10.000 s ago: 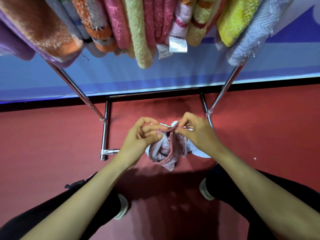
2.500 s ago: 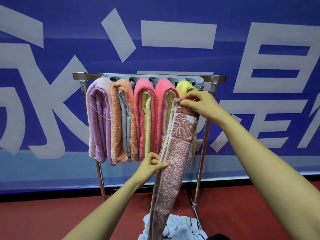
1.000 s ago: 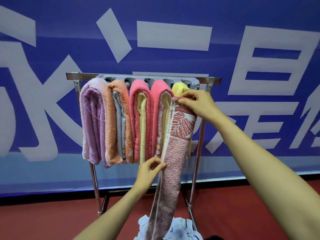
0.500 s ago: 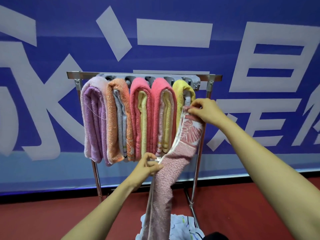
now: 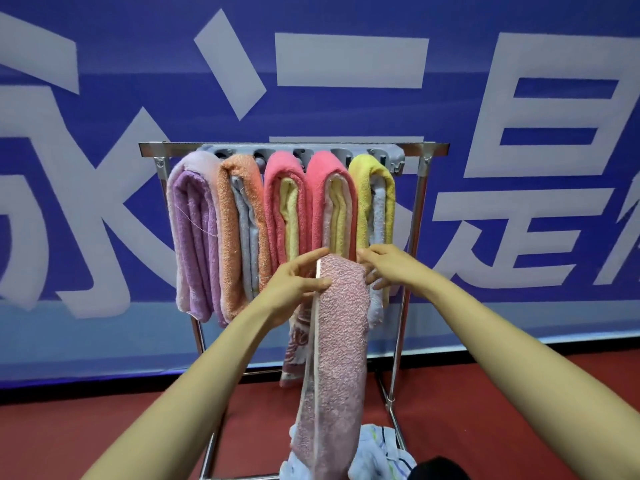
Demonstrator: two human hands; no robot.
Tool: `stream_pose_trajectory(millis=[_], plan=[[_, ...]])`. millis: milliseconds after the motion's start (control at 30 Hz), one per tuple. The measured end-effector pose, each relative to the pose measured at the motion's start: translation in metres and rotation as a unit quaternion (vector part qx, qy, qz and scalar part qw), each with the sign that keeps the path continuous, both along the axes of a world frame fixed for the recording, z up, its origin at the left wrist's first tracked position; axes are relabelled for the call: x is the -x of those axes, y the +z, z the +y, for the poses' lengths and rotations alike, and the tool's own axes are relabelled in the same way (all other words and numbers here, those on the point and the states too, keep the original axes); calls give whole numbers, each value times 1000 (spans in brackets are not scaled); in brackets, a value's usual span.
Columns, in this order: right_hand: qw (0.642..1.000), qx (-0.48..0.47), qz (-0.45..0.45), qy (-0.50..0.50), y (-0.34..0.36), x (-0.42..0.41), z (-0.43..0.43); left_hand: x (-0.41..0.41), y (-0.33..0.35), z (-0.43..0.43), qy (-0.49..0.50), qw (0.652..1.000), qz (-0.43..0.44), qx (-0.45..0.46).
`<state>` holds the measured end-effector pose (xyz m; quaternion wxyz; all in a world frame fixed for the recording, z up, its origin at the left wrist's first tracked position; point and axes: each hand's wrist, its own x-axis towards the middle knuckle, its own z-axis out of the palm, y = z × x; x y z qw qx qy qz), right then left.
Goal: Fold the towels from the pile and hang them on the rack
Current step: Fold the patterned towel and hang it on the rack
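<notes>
A metal rack (image 5: 433, 148) at centre carries five folded towels (image 5: 284, 202). Bottom centre, pale towels (image 5: 377, 455) lie on red floor (image 5: 104, 427).

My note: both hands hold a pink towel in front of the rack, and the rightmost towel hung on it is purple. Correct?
Not quite: the head view shows the rightmost towel on the rack is the yellow towel; the purple towel hangs leftmost. The left hand and right hand do hold the pink towel.
</notes>
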<state>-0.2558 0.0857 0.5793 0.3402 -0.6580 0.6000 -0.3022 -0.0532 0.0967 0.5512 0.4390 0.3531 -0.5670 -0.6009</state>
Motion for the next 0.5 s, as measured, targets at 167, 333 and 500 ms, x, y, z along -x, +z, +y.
stream_pose_trajectory(millis=[167, 333, 500], plan=[[989, -97, -110, 34, -8, -6, 6, -8, 0, 0, 38, 998, 52, -18], [947, -77, -310, 24, -11, -11, 0, -11, 2, 3, 23, 999, 33, 12], [902, -146, -406, -4, -7, -12, -3, -17, 2, 6, -12, 994, -60, 87]])
